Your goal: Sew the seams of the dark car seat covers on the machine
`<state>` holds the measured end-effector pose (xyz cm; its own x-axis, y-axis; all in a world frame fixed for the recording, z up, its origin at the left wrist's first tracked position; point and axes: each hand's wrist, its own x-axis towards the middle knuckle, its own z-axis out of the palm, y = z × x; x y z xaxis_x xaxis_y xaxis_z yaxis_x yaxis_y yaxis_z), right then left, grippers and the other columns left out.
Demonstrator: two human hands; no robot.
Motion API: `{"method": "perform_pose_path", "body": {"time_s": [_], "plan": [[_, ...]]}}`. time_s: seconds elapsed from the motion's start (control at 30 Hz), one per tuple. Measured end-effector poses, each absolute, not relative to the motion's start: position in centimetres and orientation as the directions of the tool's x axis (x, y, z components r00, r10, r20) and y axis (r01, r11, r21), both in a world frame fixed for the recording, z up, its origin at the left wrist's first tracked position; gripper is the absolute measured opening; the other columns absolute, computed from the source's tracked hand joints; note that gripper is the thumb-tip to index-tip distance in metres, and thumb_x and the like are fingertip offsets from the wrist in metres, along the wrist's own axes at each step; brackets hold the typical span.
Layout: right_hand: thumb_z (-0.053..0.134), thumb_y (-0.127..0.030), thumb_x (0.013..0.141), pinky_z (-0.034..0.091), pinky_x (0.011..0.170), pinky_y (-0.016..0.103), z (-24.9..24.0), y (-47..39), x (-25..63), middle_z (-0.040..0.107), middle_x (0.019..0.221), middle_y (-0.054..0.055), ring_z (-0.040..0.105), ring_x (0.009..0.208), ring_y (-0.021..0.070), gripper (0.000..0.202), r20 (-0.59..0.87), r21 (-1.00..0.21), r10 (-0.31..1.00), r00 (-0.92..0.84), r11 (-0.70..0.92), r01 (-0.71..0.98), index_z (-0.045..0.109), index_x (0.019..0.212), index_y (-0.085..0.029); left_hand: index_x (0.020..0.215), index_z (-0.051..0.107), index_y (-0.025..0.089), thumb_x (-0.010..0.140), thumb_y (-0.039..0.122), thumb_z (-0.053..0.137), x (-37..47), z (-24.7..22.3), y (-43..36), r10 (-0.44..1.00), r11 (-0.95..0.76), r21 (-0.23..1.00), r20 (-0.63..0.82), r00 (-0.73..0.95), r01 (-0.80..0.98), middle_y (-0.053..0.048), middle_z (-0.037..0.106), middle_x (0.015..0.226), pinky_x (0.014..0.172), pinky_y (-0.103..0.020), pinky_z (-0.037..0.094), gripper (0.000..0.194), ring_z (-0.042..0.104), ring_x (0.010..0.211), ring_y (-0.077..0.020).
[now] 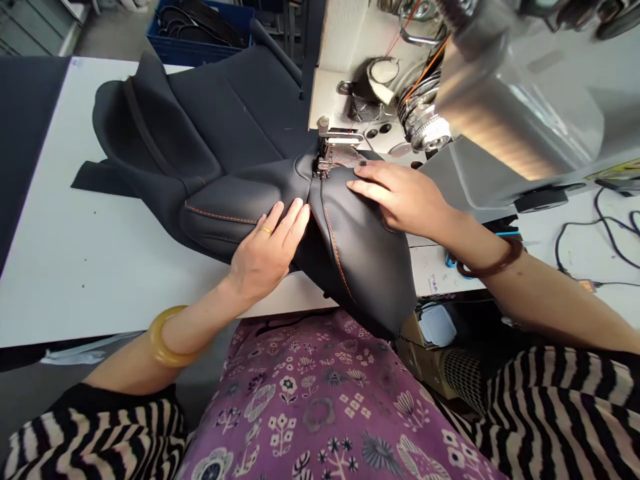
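Observation:
A black leather-like seat cover point(235, 193) with orange stitching lies across the white table and passes beneath the presser foot point(323, 163) of a sewing machine point(335, 60). My left hand point(270, 247) rests flat on the cover, left of a seam, its fingers stretched out and pointing at the foot. To the right of the foot, my right hand point(400, 197) presses on the cover with extended fingers. The front part of the cover hangs over the table edge toward my lap. The needle point is too small to make out.
The white table point(65, 260) extends to the left. Behind it stands a blue crate point(200, 50) with dark pieces inside. Black cables point(575, 227) lie on the right, past the machine head. A small pale container point(437, 325) sits below the table edge.

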<state>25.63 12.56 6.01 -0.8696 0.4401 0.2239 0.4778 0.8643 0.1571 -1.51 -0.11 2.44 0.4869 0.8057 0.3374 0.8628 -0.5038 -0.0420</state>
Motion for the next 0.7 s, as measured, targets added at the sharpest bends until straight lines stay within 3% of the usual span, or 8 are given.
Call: {"method": "perform_pose_path", "body": {"time_s": [0.07, 0.13, 0.27, 0.33, 0.47, 0.63, 0.7], "plan": [[0.042, -0.006, 0.086, 0.054, 0.082, 0.039, 6.0, 12.3, 25.3, 0.055, 0.142, 0.010, 0.053, 0.130, 0.0271, 0.057, 0.199, 0.277, 0.343, -0.918, 0.879, 0.388, 0.048, 0.140, -0.021, 0.146, 0.044, 0.007, 0.079, -0.001, 0.040, -2.5, 3.6, 0.5, 0.764, -0.566, -0.063, 0.335, 0.552, 0.822, -0.013, 0.052, 0.146, 0.105, -0.041, 0.052, 0.067, 0.056, 0.130, -0.0290], [0.040, -0.006, 0.089, 0.055, 0.079, 0.037, 5.9, 12.2, 24.6, 0.057, 0.141, 0.009, 0.055, 0.129, 0.0262, 0.054, 0.222, 0.351, 0.257, -0.941, 0.879, 0.323, 0.047, 0.140, -0.021, 0.139, 0.054, 0.013, 0.079, 0.000, 0.042, -3.2, 5.1, 1.3, 0.736, -0.606, -0.092, 0.311, 0.601, 0.790, -0.010, 0.061, 0.138, 0.093, -0.038, 0.058, 0.062, 0.064, 0.118, -0.0263], [0.038, -0.006, 0.091, 0.055, 0.083, 0.035, 6.3, 12.2, 24.3, 0.060, 0.137, 0.010, 0.058, 0.127, 0.0240, 0.047, 0.256, 0.349, 0.202, -0.945, 0.893, 0.285, 0.052, 0.134, -0.015, 0.105, 0.072, 0.019, 0.081, 0.004, 0.040, -3.6, 8.2, 3.1, 0.664, -0.668, -0.223, 0.250, 0.704, 0.710, -0.004, 0.076, 0.107, 0.058, -0.036, 0.052, 0.042, 0.071, 0.086, -0.0251], [0.041, -0.007, 0.089, 0.055, 0.082, 0.036, 6.6, 12.2, 25.3, 0.057, 0.141, 0.010, 0.054, 0.130, 0.0255, 0.049, 0.179, 0.302, 0.286, -0.942, 0.895, 0.329, 0.051, 0.136, -0.016, 0.097, 0.072, 0.019, 0.079, 0.005, 0.042, -3.6, 9.0, 3.8, 0.621, -0.713, -0.239, 0.222, 0.752, 0.660, -0.004, 0.075, 0.104, 0.059, -0.035, 0.050, 0.037, 0.070, 0.086, -0.0245], [0.045, -0.012, 0.090, 0.053, 0.084, 0.040, 6.5, 11.7, 27.9, 0.051, 0.147, 0.012, 0.050, 0.133, 0.0296, 0.051, 0.136, 0.217, 0.442, -0.887, 0.860, 0.462, 0.048, 0.140, -0.020, 0.095, 0.071, 0.018, 0.075, 0.002, 0.044, -3.8, 8.6, 4.2, 0.645, -0.720, -0.108, 0.262, 0.718, 0.686, -0.005, 0.066, 0.131, 0.076, -0.031, 0.053, 0.037, 0.066, 0.106, -0.0211], [0.043, -0.013, 0.092, 0.053, 0.080, 0.042, 6.3, 11.3, 26.6, 0.050, 0.147, 0.013, 0.051, 0.134, 0.0326, 0.049, 0.229, 0.282, 0.294, -0.928, 0.892, 0.352, 0.047, 0.141, -0.022, 0.087, 0.067, 0.020, 0.070, 0.005, 0.042, -4.0, 8.0, 5.2, 0.561, -0.780, -0.137, 0.280, 0.779, 0.611, -0.002, 0.069, 0.126, 0.062, -0.032, 0.050, 0.033, 0.068, 0.096, -0.0214], [0.042, -0.013, 0.092, 0.053, 0.086, 0.044, 6.7, 11.4, 25.1, 0.051, 0.147, 0.011, 0.052, 0.134, 0.0310, 0.050, 0.237, 0.252, 0.256, -0.937, 0.915, 0.314, 0.047, 0.141, -0.024, 0.085, 0.066, 0.021, 0.070, 0.008, 0.041, -4.0, 8.4, 5.9, 0.518, -0.816, -0.139, 0.258, 0.816, 0.562, -0.001, 0.072, 0.120, 0.058, -0.032, 0.047, 0.032, 0.068, 0.093, -0.0224]]}}
